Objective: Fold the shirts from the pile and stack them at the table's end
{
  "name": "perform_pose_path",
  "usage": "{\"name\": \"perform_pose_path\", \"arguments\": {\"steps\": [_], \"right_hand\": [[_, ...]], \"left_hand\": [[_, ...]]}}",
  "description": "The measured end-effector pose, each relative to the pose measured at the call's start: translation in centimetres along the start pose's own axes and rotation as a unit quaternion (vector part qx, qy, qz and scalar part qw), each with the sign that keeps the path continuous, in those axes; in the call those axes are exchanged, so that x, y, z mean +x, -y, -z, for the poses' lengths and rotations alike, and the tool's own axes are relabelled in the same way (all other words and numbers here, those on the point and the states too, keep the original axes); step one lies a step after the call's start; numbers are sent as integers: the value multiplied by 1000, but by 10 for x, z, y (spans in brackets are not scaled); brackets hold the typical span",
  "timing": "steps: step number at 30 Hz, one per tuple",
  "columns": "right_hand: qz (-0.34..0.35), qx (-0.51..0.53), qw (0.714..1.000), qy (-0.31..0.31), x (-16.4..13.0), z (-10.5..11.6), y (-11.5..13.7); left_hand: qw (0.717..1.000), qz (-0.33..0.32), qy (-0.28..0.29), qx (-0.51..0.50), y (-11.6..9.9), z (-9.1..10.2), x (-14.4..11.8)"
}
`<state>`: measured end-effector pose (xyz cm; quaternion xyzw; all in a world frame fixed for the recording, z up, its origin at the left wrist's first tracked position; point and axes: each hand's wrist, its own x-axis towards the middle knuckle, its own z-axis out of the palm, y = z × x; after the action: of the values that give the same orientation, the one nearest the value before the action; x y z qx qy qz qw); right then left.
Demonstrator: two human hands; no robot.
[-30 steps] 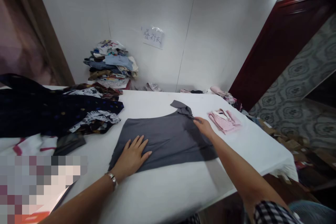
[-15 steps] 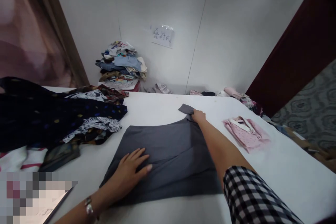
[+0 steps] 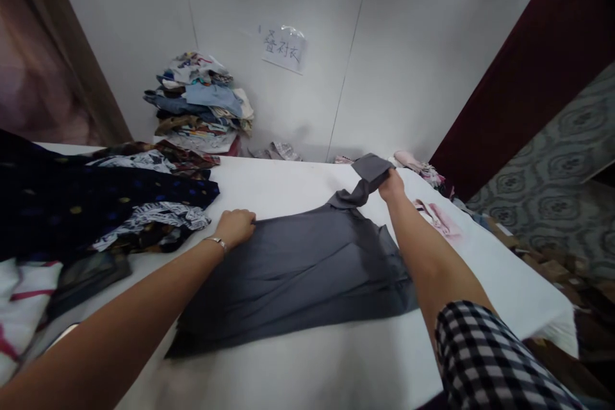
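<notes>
- The desk [image 3: 307,359], under a white cover, carries everything; its bare front edge lies nearer the camera than both sets of fingers.
- The dark patterned clothes [image 3: 96,205] sprawl well to the left of the left fingers, loose and unfolded.
- The grey garment [image 3: 298,269] lies spread on the desk between the two arms, its far edge under both sets of fingers. It looks thin, soft and light: it creases and drapes, sags where it is lifted, and would likely slide easily on the smooth cover. It has no stiffness to lean on, so edges and corners look like the best places to take hold, with one hand pinning it while the other pulls.
- The stack of folded clothes [image 3: 199,106] stands against the wall, well beyond the left fingers.
- The left hand [image 3: 235,226] rests at the garment's far left corner, fingers curled closed on the edge of the cloth.
- The right hand [image 3: 391,186] is closed on the grey strip [image 3: 368,173], a narrow part at the garment's far right, and holds it raised off the desk; the strip droops back from the fingers.
- The pink folded garment [image 3: 439,218] lies just right of the right wrist, partly hidden by it.
- The paper label [image 3: 283,50] hangs on the wall, far above the fingers.
</notes>
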<state>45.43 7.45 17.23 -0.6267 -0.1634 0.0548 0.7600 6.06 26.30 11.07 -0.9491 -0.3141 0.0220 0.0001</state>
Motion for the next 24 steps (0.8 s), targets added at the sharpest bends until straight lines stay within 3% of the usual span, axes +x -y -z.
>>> {"name": "perform_pose_path", "arguments": {"steps": [3,6,10,12,17,20,24], "right_hand": [[-29,205,978,-3,-4,25,30],[-8,301,954,2,-9,55,65],[14,397,918,-8,-30,94,116],[-5,469,883,-5,-48,112,136],[-92,652,752,39,-94,149,161],[-76,655,750,49,-113,163,164],[-2,599,799,55,-122,173,165]], "left_hand": [[999,-27,-44,-9,2,7,-11],[993,-53,-106,0,1,11,-28],[984,-105,-142,27,-10,14,-57],[981,-135,-138,25,-17,13,-74],[985,-152,-83,9,-30,0,-104],[988,-136,-74,22,-30,-6,-110],[989,-127,-77,13,-30,-8,-112]]}}
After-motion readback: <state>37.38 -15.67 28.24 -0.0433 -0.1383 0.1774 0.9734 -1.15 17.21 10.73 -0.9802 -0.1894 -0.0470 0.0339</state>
